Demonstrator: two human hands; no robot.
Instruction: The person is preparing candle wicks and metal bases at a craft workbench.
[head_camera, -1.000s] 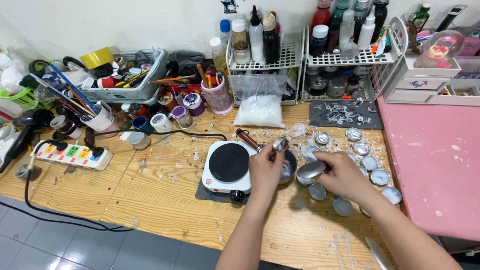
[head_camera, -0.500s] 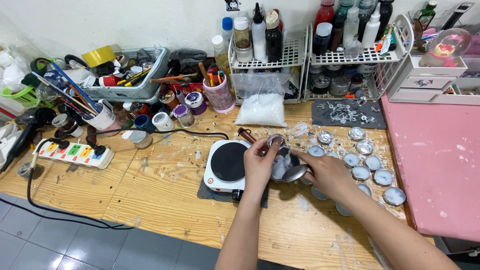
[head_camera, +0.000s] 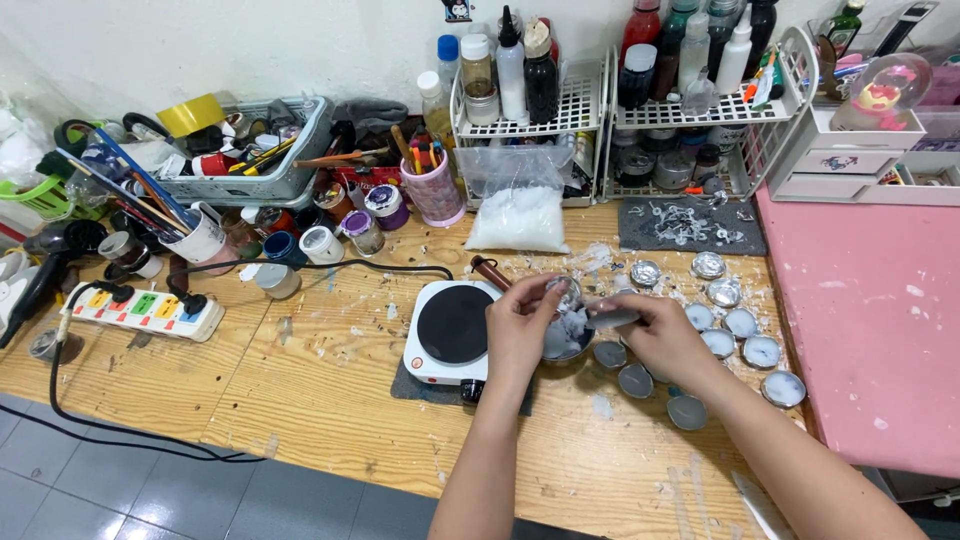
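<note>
My left hand (head_camera: 520, 328) holds a small round metal cup (head_camera: 562, 291) tilted over a small metal pot (head_camera: 566, 340). The pot has a brown wooden handle (head_camera: 489, 272) and holds whitish wax pieces. My right hand (head_camera: 662, 338) grips a flat silver metal tin (head_camera: 612, 319) at the pot's right rim. The pot sits just right of a white single-burner hot plate (head_camera: 454, 330) with a black round top. Several small tins of pale wax (head_camera: 742, 323) lie on the wooden table right of my hands.
A clear bag of white flakes (head_camera: 518, 217) lies behind the pot. Wire racks with bottles (head_camera: 530, 95) stand at the back. A power strip (head_camera: 145, 308) and black cable lie at left, beside cups and jars. A pink surface (head_camera: 870, 330) borders the right.
My right hand has lifted the flat tin from low beside the pot up to its right rim. My left hand has kept the small cup over the pot.
</note>
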